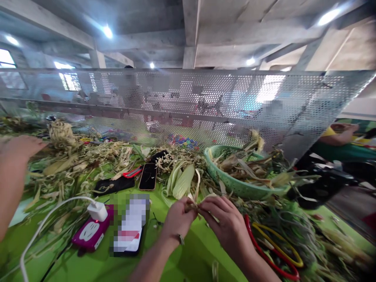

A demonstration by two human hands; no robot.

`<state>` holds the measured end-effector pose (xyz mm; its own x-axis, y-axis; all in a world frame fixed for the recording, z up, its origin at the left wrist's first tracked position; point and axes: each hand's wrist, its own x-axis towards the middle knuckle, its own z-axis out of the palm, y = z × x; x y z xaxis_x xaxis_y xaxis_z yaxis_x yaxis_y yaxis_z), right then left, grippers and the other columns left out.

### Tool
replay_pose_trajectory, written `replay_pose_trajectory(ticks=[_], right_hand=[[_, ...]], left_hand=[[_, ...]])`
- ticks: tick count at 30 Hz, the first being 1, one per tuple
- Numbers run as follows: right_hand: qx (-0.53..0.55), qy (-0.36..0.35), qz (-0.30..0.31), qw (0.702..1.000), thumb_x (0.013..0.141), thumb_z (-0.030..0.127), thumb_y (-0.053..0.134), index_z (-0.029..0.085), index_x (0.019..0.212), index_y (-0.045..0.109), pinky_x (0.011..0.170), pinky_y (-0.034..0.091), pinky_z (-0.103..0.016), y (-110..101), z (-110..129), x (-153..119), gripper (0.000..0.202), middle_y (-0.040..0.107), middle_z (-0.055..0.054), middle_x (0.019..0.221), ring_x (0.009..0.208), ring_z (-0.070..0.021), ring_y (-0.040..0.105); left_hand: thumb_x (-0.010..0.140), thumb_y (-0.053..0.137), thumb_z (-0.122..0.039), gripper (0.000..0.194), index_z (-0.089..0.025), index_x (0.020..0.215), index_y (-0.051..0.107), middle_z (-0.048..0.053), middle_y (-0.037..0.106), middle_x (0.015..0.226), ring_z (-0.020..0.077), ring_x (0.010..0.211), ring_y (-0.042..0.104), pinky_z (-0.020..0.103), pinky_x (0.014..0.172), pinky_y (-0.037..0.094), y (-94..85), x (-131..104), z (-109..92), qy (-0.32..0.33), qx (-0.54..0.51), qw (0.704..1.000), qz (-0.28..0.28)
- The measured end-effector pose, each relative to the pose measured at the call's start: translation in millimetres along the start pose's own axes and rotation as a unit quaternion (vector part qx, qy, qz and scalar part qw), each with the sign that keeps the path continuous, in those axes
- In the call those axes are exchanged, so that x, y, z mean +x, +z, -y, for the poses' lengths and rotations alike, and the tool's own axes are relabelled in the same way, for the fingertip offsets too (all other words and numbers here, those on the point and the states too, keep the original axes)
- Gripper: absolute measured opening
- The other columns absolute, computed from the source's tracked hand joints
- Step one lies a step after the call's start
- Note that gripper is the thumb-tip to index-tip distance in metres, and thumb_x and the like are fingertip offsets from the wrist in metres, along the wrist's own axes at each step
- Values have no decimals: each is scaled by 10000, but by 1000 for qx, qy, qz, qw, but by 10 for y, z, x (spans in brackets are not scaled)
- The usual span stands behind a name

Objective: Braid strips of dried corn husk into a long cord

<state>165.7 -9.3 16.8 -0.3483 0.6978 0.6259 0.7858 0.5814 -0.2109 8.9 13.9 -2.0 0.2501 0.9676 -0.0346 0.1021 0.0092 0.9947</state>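
Observation:
Both my hands meet over the green table, pinching a thin strip of dried corn husk (pixel 192 199) between the fingertips. My left hand (pixel 178 220) is closed on one side of the strip, and my right hand (pixel 225 218) grips it from the other side, close to the left fingers. The strip's lower end is hidden by my fingers. Just beyond them lies a bunch of broad pale green husks (pixel 183 181). To the right of my right hand are red and yellow looped handles (pixel 273 244); what tool they belong to is hidden.
A green plastic basket (pixel 223 182) holds dry husks. Left of my hands lie a lit phone (pixel 132 227), a purple power strip (pixel 92 231) with a white charger, a dark phone (pixel 147 177) and a red cutter (pixel 132 172). A co-worker's arm (pixel 13 172) reaches in at left. A perforated metal screen (pixel 176 102) stands behind.

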Motion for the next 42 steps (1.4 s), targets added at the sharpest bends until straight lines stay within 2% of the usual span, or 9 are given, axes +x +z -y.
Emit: replay_pose_trajectory(ticks=[5,14,16,21,25,30,34,37,42], right_hand=[[105,64,18,992,842,266,583,229,776,659,719,475,-307,7,-29,29,107,642,-50,847,807,-203,597],[235,135,10,963,809,257,607,204,745,639,697,469,-283,31,-12,28,89,605,-49,817,762,-187,579],[283,171,19,944,805,315,617,195,760,647,689,465,-281,23,-11,38,131,608,-46,799,746,-182,572],[429,303,27,851,780,474,607,160,837,652,578,428,-243,8,-61,64,322,621,-34,738,638,-145,527],[448,341,-31,826,717,481,675,166,891,674,472,336,-215,-2,-92,67,360,634,-27,762,521,-96,424],[494,326,-16,806,727,421,696,175,872,681,504,390,-229,-42,-5,63,285,663,-55,862,522,-91,438],[508,284,5,813,738,427,685,169,828,669,549,454,-259,-63,49,56,274,651,-57,792,576,-128,508],[456,246,57,854,754,424,669,165,792,694,584,453,-257,-86,42,59,264,632,-36,702,632,-151,539],[330,200,114,916,809,413,598,179,721,692,638,438,-259,-114,26,65,267,649,-23,687,670,-170,573]], left_hand=[[719,558,-226,40,-187,713,563,-25,512,631,124,595,433,229,547,295,3,-68,-23,87,71,994,0],[830,485,-470,339,-164,821,632,26,592,752,159,724,510,232,645,384,18,-34,13,115,-15,993,35],[828,479,-492,365,-162,831,636,31,599,770,167,752,527,235,672,404,24,-20,22,104,-45,993,38],[810,507,-487,361,-164,856,661,26,591,738,169,735,527,246,686,413,20,-40,-10,88,-51,993,62],[802,515,-468,356,-149,802,673,16,581,677,143,629,476,236,611,371,15,-45,11,87,1,992,97],[774,536,-499,368,-152,734,653,10,568,630,131,573,448,221,560,325,9,-19,63,55,26,994,87],[743,544,-561,402,-172,718,643,19,578,638,142,572,461,223,545,313,-6,-27,32,48,28,995,81],[759,531,-539,379,-178,715,636,12,566,617,133,547,445,222,517,284,-18,-52,9,67,75,992,75],[763,546,-383,205,-190,757,615,11,588,625,141,556,481,230,507,253,-15,-86,-16,108,232,967,6]])
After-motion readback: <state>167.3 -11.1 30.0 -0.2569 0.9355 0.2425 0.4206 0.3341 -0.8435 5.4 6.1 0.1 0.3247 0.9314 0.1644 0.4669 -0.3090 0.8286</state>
